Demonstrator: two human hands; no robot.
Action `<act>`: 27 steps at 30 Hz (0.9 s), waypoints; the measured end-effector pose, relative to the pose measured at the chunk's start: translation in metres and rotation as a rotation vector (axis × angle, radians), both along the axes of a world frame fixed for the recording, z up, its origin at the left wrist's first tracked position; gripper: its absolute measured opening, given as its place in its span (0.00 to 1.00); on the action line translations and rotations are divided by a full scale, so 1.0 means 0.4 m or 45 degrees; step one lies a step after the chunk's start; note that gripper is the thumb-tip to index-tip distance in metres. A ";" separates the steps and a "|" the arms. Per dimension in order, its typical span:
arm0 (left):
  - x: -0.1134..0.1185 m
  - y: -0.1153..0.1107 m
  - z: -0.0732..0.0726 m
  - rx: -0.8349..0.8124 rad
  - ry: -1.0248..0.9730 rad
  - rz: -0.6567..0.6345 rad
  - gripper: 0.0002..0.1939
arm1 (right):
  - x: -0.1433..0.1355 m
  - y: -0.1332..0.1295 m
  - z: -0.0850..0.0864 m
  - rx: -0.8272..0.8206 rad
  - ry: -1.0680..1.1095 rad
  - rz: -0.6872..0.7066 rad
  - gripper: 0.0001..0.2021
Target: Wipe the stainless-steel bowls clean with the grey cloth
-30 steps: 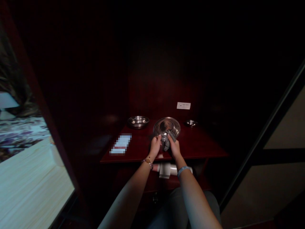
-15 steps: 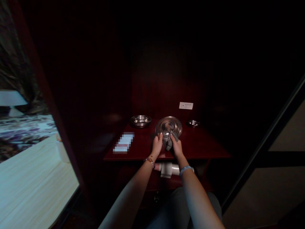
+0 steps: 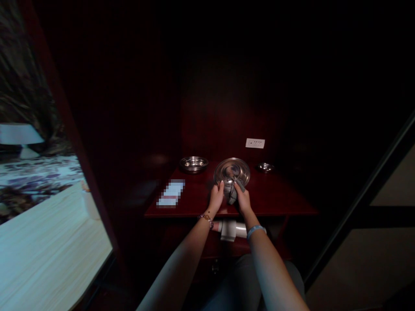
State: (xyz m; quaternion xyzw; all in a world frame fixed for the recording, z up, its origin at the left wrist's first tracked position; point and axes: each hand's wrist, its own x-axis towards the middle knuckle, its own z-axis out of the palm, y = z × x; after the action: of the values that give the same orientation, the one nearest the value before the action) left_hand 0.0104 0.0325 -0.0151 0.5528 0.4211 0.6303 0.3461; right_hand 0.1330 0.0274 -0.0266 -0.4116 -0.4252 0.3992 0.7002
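A shiny metal plate [image 3: 219,169] is tilted up toward me above the dark red desk [image 3: 275,201]. My left hand [image 3: 217,197] grips its near left rim, thumb on top. In my right hand [image 3: 243,197] is a bunched grey cloth [image 3: 232,195], pressed against the near right part of the plate. The fingers of both hands are partly hidden under the plate and the cloth.
Stacked metal bowls [image 3: 193,164] stand back left, a small metal bowl [image 3: 265,167] back right. A blurred-out flat item [image 3: 170,193] lies on the left. Below are white cylindrical items [image 3: 228,230]. A pale wooden table [image 3: 48,242] lies beyond the left panel.
The view has shifted slightly, so everything appears a little further right. My right hand and the cloth have moved slightly on the plate; both grips stay the same.
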 end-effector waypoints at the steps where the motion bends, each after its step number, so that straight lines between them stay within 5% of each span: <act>1: 0.000 0.000 0.000 0.003 -0.001 0.003 0.23 | 0.000 0.000 0.000 0.005 0.003 -0.001 0.27; 27: 0.000 0.008 -0.007 0.011 0.046 -0.026 0.24 | 0.006 0.007 -0.007 -0.005 -0.043 -0.034 0.29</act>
State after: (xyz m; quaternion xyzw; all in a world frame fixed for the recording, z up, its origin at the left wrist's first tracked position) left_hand 0.0103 0.0356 -0.0178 0.5699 0.4190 0.6185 0.3422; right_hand 0.1353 0.0302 -0.0292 -0.4253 -0.4305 0.3837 0.6975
